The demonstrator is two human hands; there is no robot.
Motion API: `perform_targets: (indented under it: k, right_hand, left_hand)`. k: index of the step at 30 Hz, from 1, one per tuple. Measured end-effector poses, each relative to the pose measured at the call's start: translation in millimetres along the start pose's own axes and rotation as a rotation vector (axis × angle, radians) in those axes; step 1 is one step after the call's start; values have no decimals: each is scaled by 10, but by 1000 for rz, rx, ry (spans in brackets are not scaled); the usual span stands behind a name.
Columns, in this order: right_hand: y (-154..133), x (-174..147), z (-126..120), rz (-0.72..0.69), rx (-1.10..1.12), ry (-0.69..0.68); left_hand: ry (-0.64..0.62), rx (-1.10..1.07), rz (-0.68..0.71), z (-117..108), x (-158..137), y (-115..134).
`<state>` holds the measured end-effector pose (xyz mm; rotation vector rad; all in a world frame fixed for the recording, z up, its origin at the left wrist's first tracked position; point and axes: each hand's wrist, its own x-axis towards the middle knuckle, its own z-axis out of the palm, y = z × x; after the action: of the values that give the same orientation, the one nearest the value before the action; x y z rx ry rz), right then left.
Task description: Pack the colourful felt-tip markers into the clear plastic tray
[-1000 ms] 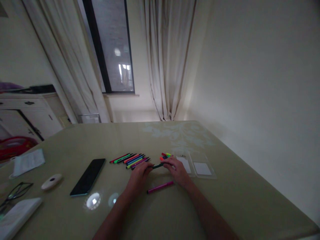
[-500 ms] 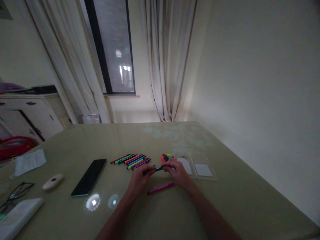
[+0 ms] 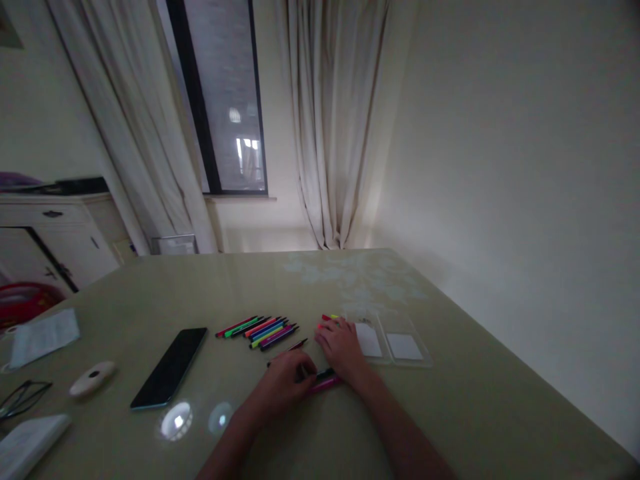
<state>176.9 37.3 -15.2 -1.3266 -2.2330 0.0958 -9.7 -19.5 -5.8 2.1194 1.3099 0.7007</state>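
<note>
My left hand (image 3: 290,379) is low over the table, fingers curled round the near end of a dark marker (image 3: 326,374). That marker lies just beside a magenta marker (image 3: 326,385), which my left hand partly covers. My right hand (image 3: 341,345) reaches forward, fingers stretched over a small heap of coloured marker caps (image 3: 325,318) that it partly hides. Past my left hand lies another dark marker (image 3: 299,344) with its pointed tip showing. Further left, several uncapped markers (image 3: 270,331) rest side by side.
An open clear plastic case (image 3: 425,360) with white inserts lies right of my right hand. To the left are a phone (image 3: 170,368), a white oval object (image 3: 93,379), glasses (image 3: 23,398), a face mask (image 3: 45,337) and a white box (image 3: 33,445).
My hands have parted. The left hand has brought the dark marker down beside the magenta one; the right hand has let go of it and moved over the caps.
</note>
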Motion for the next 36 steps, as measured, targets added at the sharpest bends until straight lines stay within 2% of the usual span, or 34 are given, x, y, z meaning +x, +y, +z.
perform_targets:
  k: [3,5,6,8,11,15,20,24,28,32,36]
  right_hand:
    - [-8,-14,-1,7,-25,-30]
    - [-4,-17,-4,24,-36,-43]
    - [-1,-16,-4,32,-41,-49]
    - [5,-15,4,45,-54,-66]
    - [16,-16,18,56,-71,-80]
    - [27,-29,8,85,7,-37]
    - [24,-53,-41,110,387,117]
    - [-3,-65,-86,140,666,186]
    - [-18,-60,-122,192,816,175]
    - [11,-54,-128,231,871,218]
    - [46,-60,-126,235,921,255]
  left_hand:
    - [54,-1,-4,-67,39,-88]
    - [194,72,-79,-174,70,-230]
    - [303,141,-133,-239,77,-320]
    - [444,349,-240,-370,65,-512]
    - [418,572,-363,-515,-2,-742]
    - [348,651,-418,-577,-80,-825]
    - [383,709,-558,-592,-104,-736]
    - [380,630,-623,-617,-120,-718]
    - [458,524,-563,-611,-101,-747]
    - [568,216,-322,-523,7,-680]
    - [471,-48,-91,-380,98,-482]
